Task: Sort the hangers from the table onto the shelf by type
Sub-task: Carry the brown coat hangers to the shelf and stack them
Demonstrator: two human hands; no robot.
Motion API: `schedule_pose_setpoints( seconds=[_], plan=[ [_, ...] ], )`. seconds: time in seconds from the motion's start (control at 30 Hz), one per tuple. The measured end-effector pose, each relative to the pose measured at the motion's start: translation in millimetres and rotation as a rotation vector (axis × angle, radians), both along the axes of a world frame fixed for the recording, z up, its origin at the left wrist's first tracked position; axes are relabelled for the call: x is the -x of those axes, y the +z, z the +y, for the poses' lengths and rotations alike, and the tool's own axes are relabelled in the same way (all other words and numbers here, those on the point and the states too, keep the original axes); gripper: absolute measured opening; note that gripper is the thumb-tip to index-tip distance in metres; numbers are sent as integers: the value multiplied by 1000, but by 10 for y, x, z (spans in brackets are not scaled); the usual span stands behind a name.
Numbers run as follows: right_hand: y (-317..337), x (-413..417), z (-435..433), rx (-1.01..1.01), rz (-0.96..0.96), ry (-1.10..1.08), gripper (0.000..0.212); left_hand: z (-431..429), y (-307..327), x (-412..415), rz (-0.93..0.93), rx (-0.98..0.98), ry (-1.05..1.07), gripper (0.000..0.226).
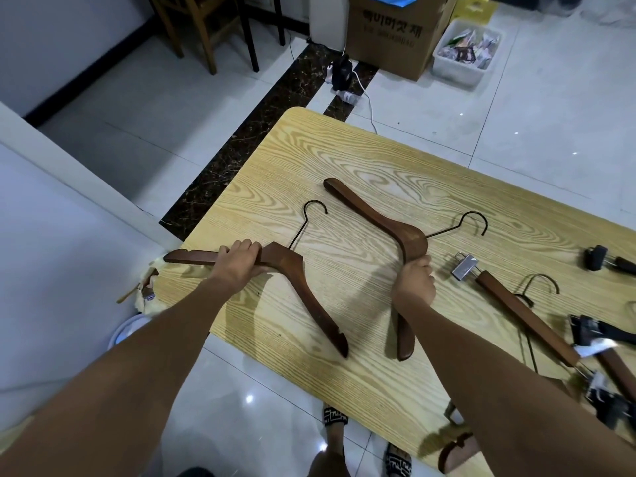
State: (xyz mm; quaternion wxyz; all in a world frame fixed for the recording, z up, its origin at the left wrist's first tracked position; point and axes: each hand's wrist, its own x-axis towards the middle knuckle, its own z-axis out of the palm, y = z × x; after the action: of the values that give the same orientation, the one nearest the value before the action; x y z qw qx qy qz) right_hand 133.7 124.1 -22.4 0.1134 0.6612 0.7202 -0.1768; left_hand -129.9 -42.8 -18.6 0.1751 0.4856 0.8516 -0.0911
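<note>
Two dark wooden coat hangers with black wire hooks are over the light wood table (pixel 344 153). My left hand (pixel 239 261) grips the left arm of one coat hanger (pixel 296 280), whose left end sticks out past the table's edge. My right hand (pixel 414 280) grips the second coat hanger (pixel 371 210) just below its bend. Further right lies a wooden clip hanger (pixel 526 316) with a metal clip. More clip hangers (pixel 605 342) crowd the table's right edge. No shelf shows in this view.
A white surface (pixel 44 235) stands to the left of the table. On the tiled floor beyond are a cardboard box (pixel 389 36), a white bin (pixel 464 53), a power strip with cables (pixel 344 75) and chair legs (pixel 206 29). My sandalled feet (pixel 364 438) stand by the table's near edge.
</note>
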Motion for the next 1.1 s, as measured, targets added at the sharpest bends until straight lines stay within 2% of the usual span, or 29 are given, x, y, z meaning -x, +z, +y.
schedule_pose_setpoints(
  seconds=[0.1,0.2,0.47,0.6,0.77,0.93,1.1],
  plan=[
    [31,1,-6,4,25,-43,46,16,-4,-17,11,-10,21,40],
    [98,3,13,14,65,-92,39,-2,2,-30,20,-27,37,39],
    [322,-2,30,27,240,-175,45,-142,126,-119,5,-100,60,32],
    [458,4,-9,-23,337,-174,37,-215,230,-180,-20,-151,40,29],
    [672,46,-44,-99,414,-150,27,-325,418,-259,-17,-191,14,33],
    [901,69,-33,-117,526,-195,31,-526,620,-343,8,-169,19,46],
    [1088,92,-67,-136,603,-140,32,-744,848,-459,50,-144,75,50]
  ],
)
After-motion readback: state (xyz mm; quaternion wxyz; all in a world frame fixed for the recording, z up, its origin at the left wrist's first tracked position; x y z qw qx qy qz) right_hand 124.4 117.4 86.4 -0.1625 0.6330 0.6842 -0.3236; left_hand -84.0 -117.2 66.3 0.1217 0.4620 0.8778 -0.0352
